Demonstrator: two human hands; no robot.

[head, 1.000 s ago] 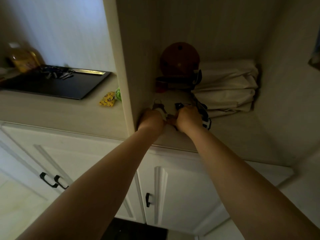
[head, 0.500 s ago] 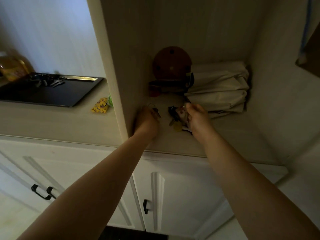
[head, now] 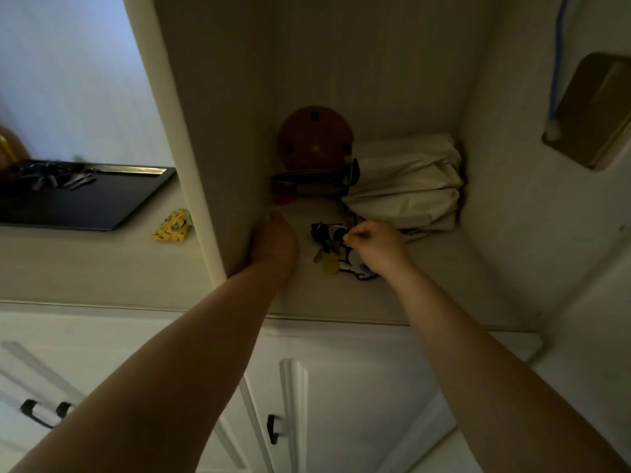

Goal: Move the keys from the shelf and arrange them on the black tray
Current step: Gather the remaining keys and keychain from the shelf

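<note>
A bunch of dark keys (head: 324, 233) with a yellow tag (head: 330, 264) and a dark beaded cord (head: 356, 275) lies on the shelf floor (head: 444, 285). My right hand (head: 377, 245) pinches this bunch at its right side. My left hand (head: 273, 242) is curled shut against the shelf's left wall. The small key ring it gripped a moment ago is hidden under the fingers. The black tray (head: 102, 206) lies on the counter at the far left, with several keys (head: 65, 179) at its back corner.
A round brown wooden piece (head: 314, 138) and folded cream fabric (head: 409, 186) fill the back of the shelf. The shelf's side panel (head: 211, 165) stands between shelf and tray. A yellow pouch (head: 172, 227) lies on the counter. White cabinet doors (head: 341, 404) are below.
My hands have drawn apart. The right hand moved right and uncovered the dark key bunch. The left hand slid toward the side wall, and its key ring no longer shows.
</note>
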